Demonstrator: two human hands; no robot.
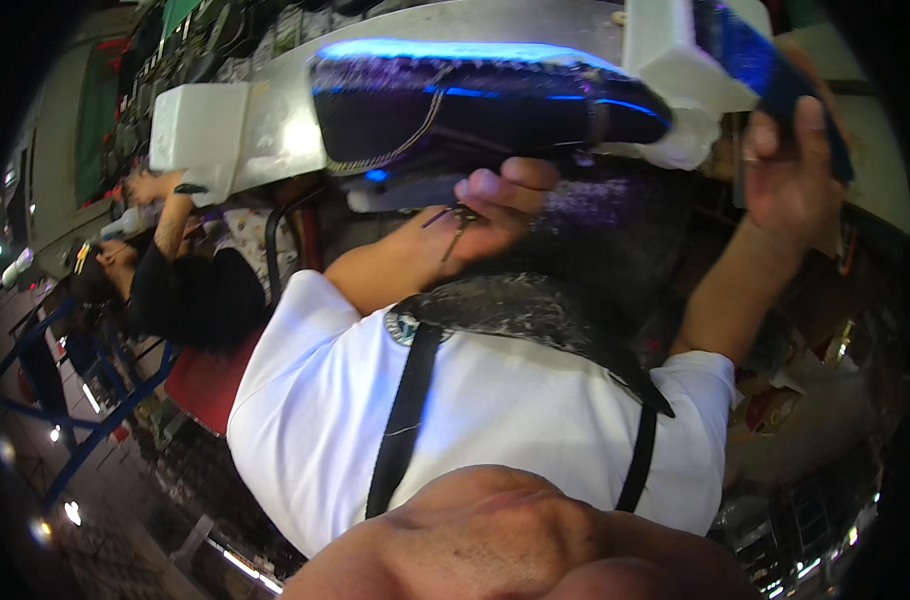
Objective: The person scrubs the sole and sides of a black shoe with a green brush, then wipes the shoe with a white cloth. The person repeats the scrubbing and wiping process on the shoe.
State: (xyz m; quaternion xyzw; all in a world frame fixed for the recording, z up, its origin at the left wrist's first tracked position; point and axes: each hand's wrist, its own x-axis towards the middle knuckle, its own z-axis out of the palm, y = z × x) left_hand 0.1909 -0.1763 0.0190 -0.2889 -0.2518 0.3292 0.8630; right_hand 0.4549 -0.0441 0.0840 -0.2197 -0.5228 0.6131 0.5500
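Observation:
My right hand (pixel 790 180) is raised at the right, fingers closed on a long, flat dark blue piece (pixel 775 75), blurred by motion, that slants up and left past a white block. In the middle, my left hand (pixel 500 205) is below a black housing (pixel 495 110) lit by a bright blue strip, its fingers curled inward. Beside those fingers lies a grey bar-like thing (pixel 405 193); whether they grip it I cannot tell. A thin chain (pixel 420 140) hangs across the housing. Dark cords show at my left wrist.
A pale worktable (pixel 280 110) runs behind the housing. White boxy blocks stand at its left (pixel 200 125) and right (pixel 665 45). A dusty black apron (pixel 525 315) covers my front. At the left, a co-worker in black (pixel 195 290) sits near a red chair (pixel 210 385).

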